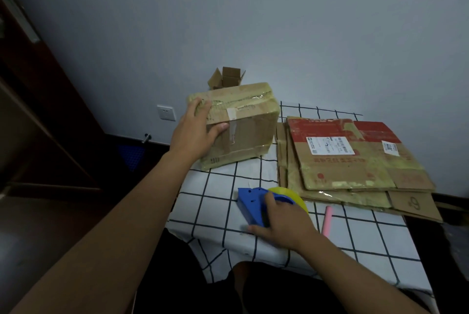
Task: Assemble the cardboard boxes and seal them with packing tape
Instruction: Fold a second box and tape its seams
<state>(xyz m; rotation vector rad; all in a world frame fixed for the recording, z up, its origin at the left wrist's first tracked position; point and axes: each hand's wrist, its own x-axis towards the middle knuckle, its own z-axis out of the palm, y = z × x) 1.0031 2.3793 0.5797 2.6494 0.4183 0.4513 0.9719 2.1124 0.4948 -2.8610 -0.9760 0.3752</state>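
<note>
Left hand (pixel 196 126) is clamped on the near top corner of the taped cardboard box (pixel 241 126), fingers over the top face and thumb pressed on the side facing the camera. That box sits at the far left corner of the table (pixel 220 212), and its left end looks to overhang the table edge, though the dim light makes that hard to call. Right hand (pixel 281 222) is wrapped around the blue tape dispenser (pixel 250 203), which rests on the checked cloth close to the near left edge; the yellow tape roll (pixel 291 193) peeks out just behind the knuckles.

To the right, a stack of flattened boxes (pixel 355 161) fills the table's right side, its near right corner jutting past the edge. A pink stick (pixel 327 219) lies just beside the right wrist, between the dispenser and the stack. There is a strip of bare cloth between box and dispenser, and another near the front edge.

Behind the taped box, against the wall, stands a small open box (pixel 228 77) with flaps up. A wall socket (pixel 166 112) sits lower left of it, and a dark door (pixel 38 110) runs along the left.
</note>
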